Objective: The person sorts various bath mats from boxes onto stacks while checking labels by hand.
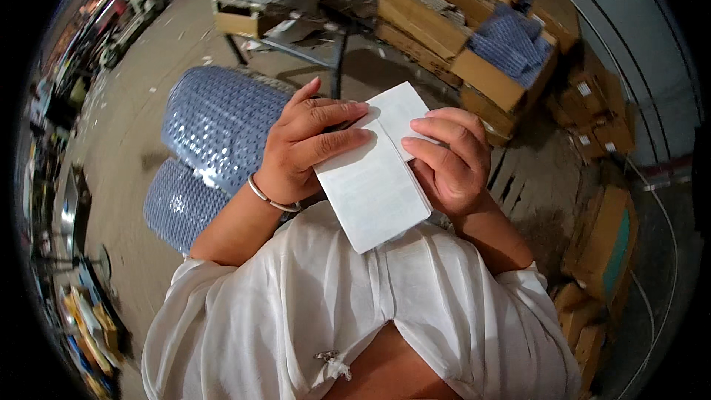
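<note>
Bubble-wrap bundles (222, 124) and cartons (421, 21) lie beyond half-curled left fingers (328, 145) and right fingers (449, 132) holding white sheets (376, 196)

Floor (126, 118), left side: bare lane between two bubble-wrap rolls (222, 115) and the clutter (89, 330) along the left edge; passable. Floor, far edge: metal-legged stand (338, 67), blocking; narrow gap between it and the cartons (422, 18). Floor, far right corner: same cartons, stacked, blocking. Floor, right side: darker strip (529, 200) beside the right forearm; open. Between left hand (311, 137) and right hand (453, 155): spanned by white paper stack (374, 189); near end uncovered, reachable from above. Near side: white shirt (333, 274), obstructing; clearance to stack indeterminable.
</note>
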Available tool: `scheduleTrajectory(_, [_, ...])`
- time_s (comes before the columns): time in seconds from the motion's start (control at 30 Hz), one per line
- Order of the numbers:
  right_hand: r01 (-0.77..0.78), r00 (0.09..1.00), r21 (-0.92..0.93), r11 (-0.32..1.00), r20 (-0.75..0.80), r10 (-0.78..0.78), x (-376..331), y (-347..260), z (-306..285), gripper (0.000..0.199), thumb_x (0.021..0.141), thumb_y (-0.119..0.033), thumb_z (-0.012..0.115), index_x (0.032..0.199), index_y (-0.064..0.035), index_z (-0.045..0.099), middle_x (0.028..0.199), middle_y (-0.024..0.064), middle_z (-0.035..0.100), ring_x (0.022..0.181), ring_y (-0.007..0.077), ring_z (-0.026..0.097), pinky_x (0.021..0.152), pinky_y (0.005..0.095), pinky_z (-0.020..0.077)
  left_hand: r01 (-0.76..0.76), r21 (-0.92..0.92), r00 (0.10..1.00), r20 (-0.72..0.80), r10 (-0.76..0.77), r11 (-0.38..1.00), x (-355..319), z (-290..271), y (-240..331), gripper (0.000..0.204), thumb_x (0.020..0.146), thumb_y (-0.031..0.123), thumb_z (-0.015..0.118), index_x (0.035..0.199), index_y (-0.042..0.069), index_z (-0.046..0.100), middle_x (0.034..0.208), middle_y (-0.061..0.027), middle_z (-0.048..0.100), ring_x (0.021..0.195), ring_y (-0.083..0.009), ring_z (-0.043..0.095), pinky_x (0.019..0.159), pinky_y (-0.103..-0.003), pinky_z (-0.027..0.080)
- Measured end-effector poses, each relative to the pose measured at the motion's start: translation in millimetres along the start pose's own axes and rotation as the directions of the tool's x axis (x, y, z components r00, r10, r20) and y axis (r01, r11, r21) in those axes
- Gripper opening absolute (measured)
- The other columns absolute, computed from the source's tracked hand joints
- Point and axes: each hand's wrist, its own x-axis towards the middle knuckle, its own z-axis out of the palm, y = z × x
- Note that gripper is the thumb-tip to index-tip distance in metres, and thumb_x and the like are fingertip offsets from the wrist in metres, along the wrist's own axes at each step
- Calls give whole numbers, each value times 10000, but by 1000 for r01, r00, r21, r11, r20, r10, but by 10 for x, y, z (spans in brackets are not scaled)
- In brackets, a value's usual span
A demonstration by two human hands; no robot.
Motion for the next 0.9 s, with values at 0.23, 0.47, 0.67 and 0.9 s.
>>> scheduleTrajectory(0.23, [-41, 998, -238, 970, 38, 51, -260, 287, -268, 170, 712, -49, 645, 881, -36, 638, 949, 86, 617, 849, 239, 614, 652, 326, 492, 329, -890, 704, 454, -547, -315, 363, 945, -202, 866, 762, 3, 662, 1438, 128, 134, 1312, -119, 461, 1147, -253, 505, 945, -380, 431])
scheduleTrajectory(0.47, [-6, 989, -422, 907, 129, 66, -161, 617, -373, 158, 726, -70, 653, 878, -30, 641, 972, 71, 625, 848, 211, 611, 611, 311, 460, 339, -806, 770, 534, -349, -485, 801, 1437, -660, 1024, 779, -72, 608, 1436, 356, -50, 1360, -136, 410, 1136, -249, 512, 939, -408, 445])
scheduleTrajectory(0.67, [-14, 988, -445, 895, 129, 80, 33, 1066, -208, 149, 726, -80, 676, 862, -34, 637, 972, 67, 630, 851, 212, 611, 624, 320, 461, 344, -876, 855, 441, -273, -338, 1158, 1539, -1120, 1064, 762, -89, 622, 1430, 370, -69, 1294, -144, 479, 1080, -234, 552, 883, -384, 487])
scheduleTrajectory(0.9, [-70, 990, -408, 910, 86, 115, 145, 1632, 10, 144, 719, -77, 684, 848, -32, 637, 945, 74, 631, 837, 218, 608, 651, 310, 465, 561, -764, 738, 636, -224, -320, 1472, 1690, -1764, 550, 766, -21, 641, 1277, 110, 487, 1155, -127, 582, 967, -199, 599, 831, -322, 491])
